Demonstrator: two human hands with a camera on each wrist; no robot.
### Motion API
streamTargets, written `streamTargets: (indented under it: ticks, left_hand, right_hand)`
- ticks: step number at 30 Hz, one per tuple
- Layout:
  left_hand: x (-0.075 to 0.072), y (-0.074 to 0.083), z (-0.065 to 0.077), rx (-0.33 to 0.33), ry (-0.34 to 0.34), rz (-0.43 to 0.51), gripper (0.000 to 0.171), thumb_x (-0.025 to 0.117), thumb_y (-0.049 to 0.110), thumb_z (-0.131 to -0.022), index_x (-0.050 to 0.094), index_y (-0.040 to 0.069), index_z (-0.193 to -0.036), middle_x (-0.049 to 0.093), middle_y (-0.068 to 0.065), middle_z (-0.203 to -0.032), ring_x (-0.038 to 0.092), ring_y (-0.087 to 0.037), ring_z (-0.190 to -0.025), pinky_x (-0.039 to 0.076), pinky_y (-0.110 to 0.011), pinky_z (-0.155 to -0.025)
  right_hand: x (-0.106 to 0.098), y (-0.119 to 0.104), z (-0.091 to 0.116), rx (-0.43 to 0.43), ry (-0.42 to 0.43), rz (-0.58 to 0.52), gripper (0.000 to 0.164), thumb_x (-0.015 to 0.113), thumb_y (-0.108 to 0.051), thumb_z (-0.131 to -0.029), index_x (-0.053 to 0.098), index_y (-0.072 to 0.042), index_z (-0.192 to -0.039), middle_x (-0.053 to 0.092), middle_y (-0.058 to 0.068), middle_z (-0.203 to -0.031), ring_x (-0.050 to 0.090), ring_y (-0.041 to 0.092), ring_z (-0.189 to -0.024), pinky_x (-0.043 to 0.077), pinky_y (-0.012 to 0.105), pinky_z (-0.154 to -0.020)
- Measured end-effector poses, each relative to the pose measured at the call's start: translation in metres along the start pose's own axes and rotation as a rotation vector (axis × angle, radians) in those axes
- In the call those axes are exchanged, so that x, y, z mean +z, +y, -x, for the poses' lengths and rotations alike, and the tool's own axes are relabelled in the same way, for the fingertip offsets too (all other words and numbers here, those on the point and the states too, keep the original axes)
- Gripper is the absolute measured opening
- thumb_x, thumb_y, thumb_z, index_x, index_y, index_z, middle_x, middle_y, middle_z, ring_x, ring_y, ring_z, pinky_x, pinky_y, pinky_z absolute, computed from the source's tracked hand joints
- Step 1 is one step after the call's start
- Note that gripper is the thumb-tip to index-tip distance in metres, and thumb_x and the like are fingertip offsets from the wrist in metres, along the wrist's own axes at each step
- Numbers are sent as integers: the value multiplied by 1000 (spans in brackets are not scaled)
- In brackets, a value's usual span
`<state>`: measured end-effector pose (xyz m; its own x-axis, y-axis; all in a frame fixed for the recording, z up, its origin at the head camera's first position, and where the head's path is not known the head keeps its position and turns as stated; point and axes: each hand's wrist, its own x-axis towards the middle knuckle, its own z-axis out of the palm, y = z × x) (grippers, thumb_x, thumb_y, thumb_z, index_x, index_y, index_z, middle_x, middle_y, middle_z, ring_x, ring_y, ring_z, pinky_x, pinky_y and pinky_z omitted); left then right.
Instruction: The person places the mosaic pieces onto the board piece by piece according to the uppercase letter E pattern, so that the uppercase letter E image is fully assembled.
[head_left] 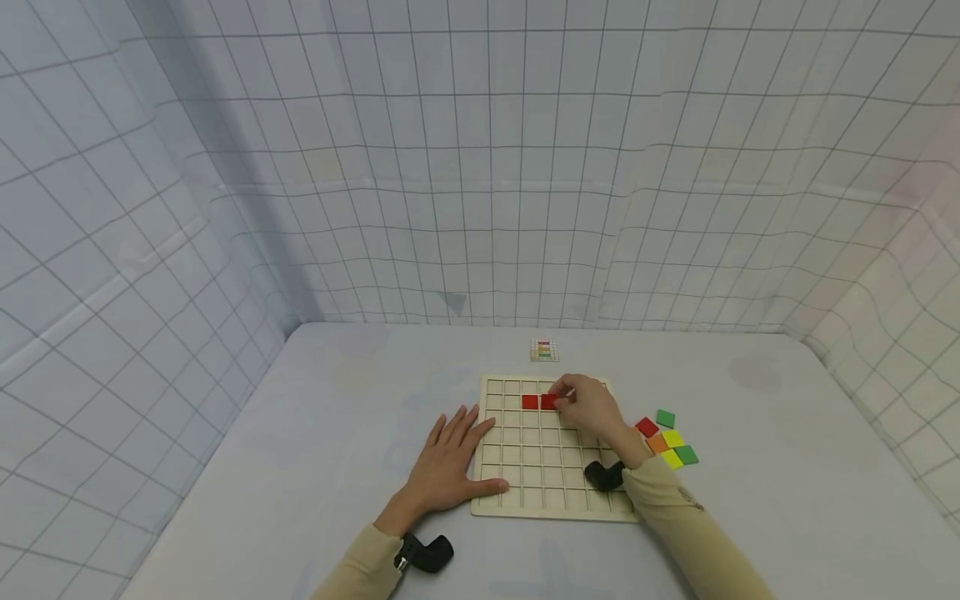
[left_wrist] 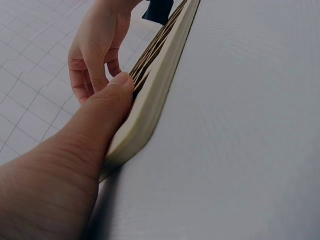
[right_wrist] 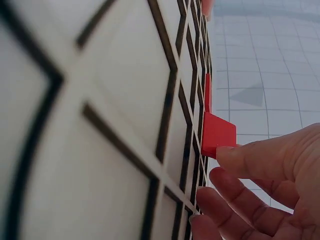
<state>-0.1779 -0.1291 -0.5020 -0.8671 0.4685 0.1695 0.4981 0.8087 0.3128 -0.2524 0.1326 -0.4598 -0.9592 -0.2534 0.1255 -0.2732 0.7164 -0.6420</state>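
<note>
A pale wooden grid board lies on the table, divided into square cells by raised strips. One red square tile sits in a cell of the second row from the far edge. My right hand pinches another red tile between thumb and fingers; in the right wrist view it is tilted against the board beside the first. My left hand lies flat with fingers spread over the board's left edge, its thumb on the near left part.
Right of the board lie loose tiles: a red tile, an orange tile, green tiles and yellow tiles. Behind the board is a small pattern card. White gridded curtains surround the table.
</note>
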Motion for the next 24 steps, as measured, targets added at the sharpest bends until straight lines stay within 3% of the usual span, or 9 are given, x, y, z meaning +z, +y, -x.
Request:
streamTargets:
  ticks: [8,24]
  left_hand:
    - [0,0,0,16,22,6,95,51,76,-78,33,17,-149,22,-12,-155,11,-28,-142,4,-49,-112]
    - [-1,1,0,10,13,-2,94,51,75,-79,32,18,-150,21,-10,-155,11,-28,-142,4,-49,-112]
  right_hand:
    - [0,4,3,-31,-35,39,20,64,-3,-84,72,-8,-103,59,4,-94,51,16,-74,44,31,-62]
    - [-3,0,7,-121,-69,78,25,69,-3,-82,70,-1,-107,58,8,-94,51,18,-76,45,34,-65]
